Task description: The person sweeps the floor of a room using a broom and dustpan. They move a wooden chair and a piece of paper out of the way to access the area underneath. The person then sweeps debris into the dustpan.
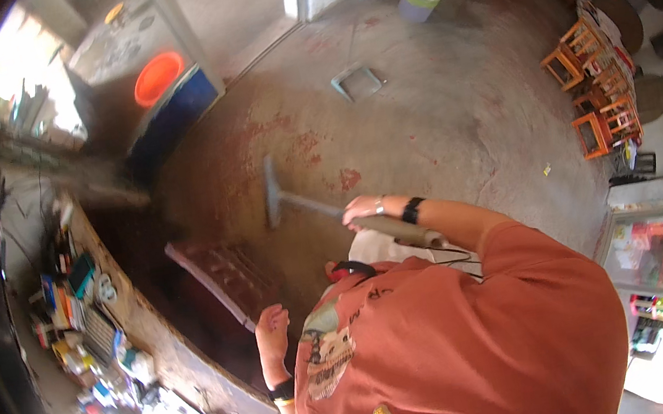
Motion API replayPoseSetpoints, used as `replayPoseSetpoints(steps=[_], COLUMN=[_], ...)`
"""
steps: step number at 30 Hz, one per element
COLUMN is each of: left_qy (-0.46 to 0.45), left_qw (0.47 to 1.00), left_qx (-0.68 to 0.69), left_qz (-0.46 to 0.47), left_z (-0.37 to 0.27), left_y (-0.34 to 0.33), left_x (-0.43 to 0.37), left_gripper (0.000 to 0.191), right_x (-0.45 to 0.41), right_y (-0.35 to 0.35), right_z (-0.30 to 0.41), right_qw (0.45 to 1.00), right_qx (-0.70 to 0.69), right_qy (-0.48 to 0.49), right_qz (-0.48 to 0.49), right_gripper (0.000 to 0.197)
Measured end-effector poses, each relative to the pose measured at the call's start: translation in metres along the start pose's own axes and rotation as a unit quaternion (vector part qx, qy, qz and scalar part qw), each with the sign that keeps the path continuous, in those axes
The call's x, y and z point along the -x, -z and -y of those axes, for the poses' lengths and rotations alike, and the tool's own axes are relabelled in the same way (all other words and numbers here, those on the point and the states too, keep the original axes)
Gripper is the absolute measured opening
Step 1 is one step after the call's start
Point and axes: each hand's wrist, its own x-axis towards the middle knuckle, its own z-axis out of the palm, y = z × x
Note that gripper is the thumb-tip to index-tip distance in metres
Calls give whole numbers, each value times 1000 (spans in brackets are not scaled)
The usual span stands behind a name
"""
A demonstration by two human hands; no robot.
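Note:
In my right hand (363, 209) is the grey tube of a long-handled floor cleaner (312, 204), apparently a vacuum. Its T-shaped head (272, 193) is over the worn concrete floor, blurred. The thicker grey-brown body (395, 230) runs back under my forearm, and a black cord (456, 256) hangs near its rear end. My left hand (271, 322) has curled fingers beside the near end of a pale rail (208, 281) on a dark red wooden chair (244, 267). Whether it grips the rail is unclear.
To the left runs a cluttered desk (166, 344) with a keyboard (99, 328) and books. Ahead are a dustpan (373, 77), a lined bin (420, 1) and an orange basin (159, 78) beyond a blue-panelled door (181, 110). Wooden chairs (591, 135) line the right wall.

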Motion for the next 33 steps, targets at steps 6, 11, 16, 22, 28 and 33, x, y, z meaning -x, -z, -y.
replayPoseSetpoints(steps=[6,11,16,22,28,33], left_qy=[16,21,3,26,-39,-30], left_qw=[999,999,992,985,964,932], left_qx=[29,-28,-65,-102,-138,-214], left_qz=[-10,22,104,137,225,292], left_z=[-40,-86,-139,-175,-199,-225], left_y=[-32,-64,-129,-176,-226,-287], left_x=[-4,-24,-65,-102,-142,-159], left_gripper=[24,23,24,26,25,25], right_x=[-84,-14,25,118,204,264], right_y=[-37,21,158,262,317,301], right_z=[43,60,-64,-172,-226,-251], right_qw=[989,988,950,994,949,896], right_qx=[93,99,-45,-18,-119,-216], right_qy=[66,1,279,72,-68,-127], right_qz=[93,116,129,-82,-285,-368], right_gripper=[19,22,21,21,15,21])
